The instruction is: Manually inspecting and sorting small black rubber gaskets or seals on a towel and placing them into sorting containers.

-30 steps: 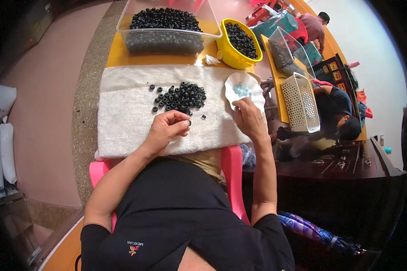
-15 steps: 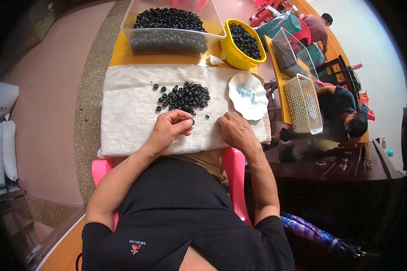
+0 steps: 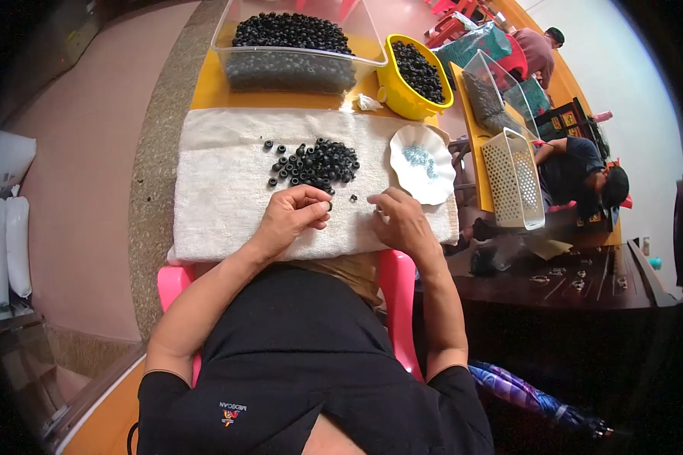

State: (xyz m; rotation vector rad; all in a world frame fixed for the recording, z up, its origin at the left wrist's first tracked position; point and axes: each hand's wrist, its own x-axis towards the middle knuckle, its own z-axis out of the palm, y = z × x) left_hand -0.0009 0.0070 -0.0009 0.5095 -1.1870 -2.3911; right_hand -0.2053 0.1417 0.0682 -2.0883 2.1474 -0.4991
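Note:
My left hand point(image 3: 292, 218) is closed, thumb and forefinger pinching a small black ring-shaped piece point(image 3: 329, 205) just above the towel. To its right, my right hand point(image 3: 402, 221) hovers low over the cloth, its forefinger stretched out and apart from the other fingers; nothing shows in it. A single black piece point(image 3: 354, 198) lies between the two hands. Beyond my left hand spreads a loose pile of black ring-shaped pieces point(image 3: 322, 161). A white wavy-rimmed dish point(image 3: 435, 191) with tiny pale-blue bits point(image 3: 417, 158) sits beyond my right hand.
A white towel point(image 3: 220, 189) covers the near tabletop. Behind it stand a clear plastic bin point(image 3: 296, 73) and a yellow basket point(image 3: 411, 101), both holding black pieces. A crumpled white tissue point(image 3: 368, 102) lies between them. At right are a white perforated basket point(image 3: 512, 182) and seated people.
My right hand's fingers have loosened and its forefinger has stretched out. My left hand keeps its pinch on the black ring-shaped piece. The whole view has shifted slightly.

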